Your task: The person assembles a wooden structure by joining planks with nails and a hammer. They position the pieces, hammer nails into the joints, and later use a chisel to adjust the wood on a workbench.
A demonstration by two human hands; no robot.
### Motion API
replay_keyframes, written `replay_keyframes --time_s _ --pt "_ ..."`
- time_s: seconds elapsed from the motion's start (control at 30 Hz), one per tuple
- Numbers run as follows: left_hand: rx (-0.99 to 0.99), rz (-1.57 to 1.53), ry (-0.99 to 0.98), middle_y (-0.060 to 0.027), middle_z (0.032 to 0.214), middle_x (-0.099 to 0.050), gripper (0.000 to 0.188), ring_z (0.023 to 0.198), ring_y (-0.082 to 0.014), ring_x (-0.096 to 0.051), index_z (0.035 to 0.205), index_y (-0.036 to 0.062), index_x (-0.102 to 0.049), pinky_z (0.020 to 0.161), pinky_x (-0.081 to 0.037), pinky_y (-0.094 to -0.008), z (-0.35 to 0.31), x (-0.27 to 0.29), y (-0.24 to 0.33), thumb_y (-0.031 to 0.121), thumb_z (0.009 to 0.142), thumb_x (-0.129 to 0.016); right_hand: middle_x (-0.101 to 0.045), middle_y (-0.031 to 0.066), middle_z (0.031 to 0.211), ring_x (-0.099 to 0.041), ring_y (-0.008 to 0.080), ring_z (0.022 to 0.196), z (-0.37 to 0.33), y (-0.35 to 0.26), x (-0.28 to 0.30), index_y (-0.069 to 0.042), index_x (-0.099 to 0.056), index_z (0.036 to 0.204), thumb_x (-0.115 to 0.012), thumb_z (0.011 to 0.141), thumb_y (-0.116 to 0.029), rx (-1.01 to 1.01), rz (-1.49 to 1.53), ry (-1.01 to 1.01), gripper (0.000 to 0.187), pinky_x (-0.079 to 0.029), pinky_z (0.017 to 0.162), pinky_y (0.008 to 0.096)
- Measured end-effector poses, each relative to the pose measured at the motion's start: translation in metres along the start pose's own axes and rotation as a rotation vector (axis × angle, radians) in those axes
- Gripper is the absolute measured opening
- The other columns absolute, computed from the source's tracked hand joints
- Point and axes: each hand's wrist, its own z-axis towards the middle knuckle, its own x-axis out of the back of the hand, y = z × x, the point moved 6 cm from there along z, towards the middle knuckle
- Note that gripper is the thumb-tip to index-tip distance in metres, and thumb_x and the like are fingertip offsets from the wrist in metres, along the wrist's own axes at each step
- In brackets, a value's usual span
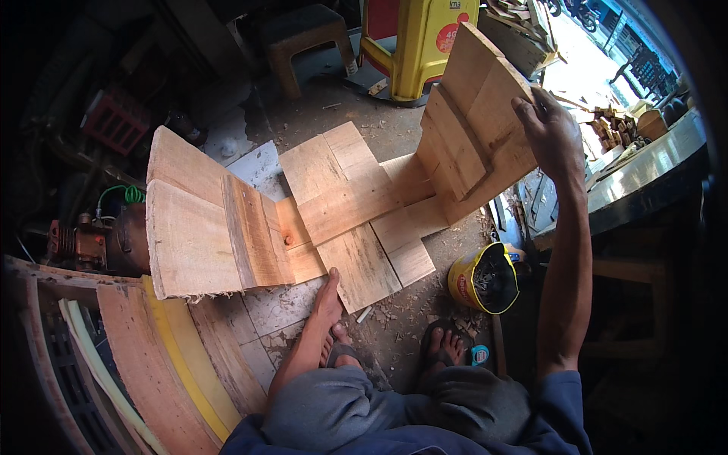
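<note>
In front of me is a wooden board assembly [356, 205] of pale rough planks. Its flat middle section joins two raised end panels, a left panel [189, 235] and a right panel [485, 98], both leaning outward. Shorter planks are layered on the inner faces of these panels. My right hand [552, 133] is closed over the top outer edge of the right panel, its thumb on the inner face. Down low, my left hand [326, 303] grips the near edge of the middle section beside the left panel; most of its fingers are hidden beneath the wood.
A yellow bucket [464, 280] of nails stands near my right foot, with a teal tape measure [479, 355] close by. Curved boards [152, 349] lean at lower left, below a compressor [98, 243]. Behind are a stool [303, 38], a yellow stand [417, 53] and wood scraps [618, 125].
</note>
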Motion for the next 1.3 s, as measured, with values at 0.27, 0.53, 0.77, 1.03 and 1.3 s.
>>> replay_keyframes --time_s 0.27,0.53,0.77,1.03,1.3 --pt "0.010 -0.037 -0.028 -0.0177 0.157 -0.043 0.085 0.143 -0.0309 -0.043 0.154 -0.0025 -0.034 0.119 -0.035 -0.0436 -0.002 0.003 0.001 0.055 0.099 -0.063 -0.072 0.0199 0.101 -0.072 0.0339 0.093 0.001 -0.001 -0.001 -0.003 -0.070 0.113 -0.058 0.100 -0.043 0.014 0.014 0.004 0.044 -0.052 0.084 0.0459" --pt "-0.004 -0.002 -0.013 -0.0189 0.157 -0.042 0.084 0.143 -0.0316 -0.043 0.155 -0.0028 -0.033 0.119 -0.035 -0.0438 -0.004 -0.004 0.002 0.056 0.101 -0.058 -0.073 0.0215 0.104 -0.072 0.0339 0.096 0.001 0.002 -0.001 -0.002 -0.070 0.115 -0.057 0.100 -0.045 0.016 0.005 0.016 0.047 -0.053 0.086 0.0448" --pt "0.016 -0.014 -0.011 -0.0193 0.158 -0.040 0.085 0.145 -0.0330 -0.041 0.156 -0.0031 -0.032 0.120 -0.035 -0.0453 0.001 0.003 -0.004 0.057 0.101 -0.057 -0.072 0.0232 0.112 -0.071 0.0370 0.103 0.002 0.004 -0.002 -0.002 -0.068 0.123 -0.056 0.100 -0.046 0.000 0.007 0.000 0.051 -0.053 0.090 0.0462" --pt "-0.097 0.094 0.259 -0.0212 0.152 -0.046 0.086 0.137 -0.0328 -0.048 0.151 -0.0083 -0.035 0.113 -0.041 -0.0425 -0.013 -0.008 0.008 0.062 0.104 -0.046 -0.072 0.0239 0.111 -0.071 0.0382 0.103 0.002 0.002 -0.004 -0.002 -0.068 0.122 -0.057 0.099 -0.045 0.003 0.024 -0.009 0.049 -0.052 0.090 0.0467" --pt "-0.537 0.787 0.645 -0.0227 0.091 -0.069 0.070 0.086 -0.0349 -0.065 0.105 -0.0085 -0.067 0.079 -0.049 -0.0450 -0.062 -0.059 0.078 0.056 0.108 -0.040 -0.072 0.0244 0.106 -0.070 0.0399 0.099 -0.002 0.001 0.004 -0.001 -0.067 0.118 -0.059 0.099 -0.041 -0.039 -0.009 -0.031 0.044 -0.051 0.089 0.0475"
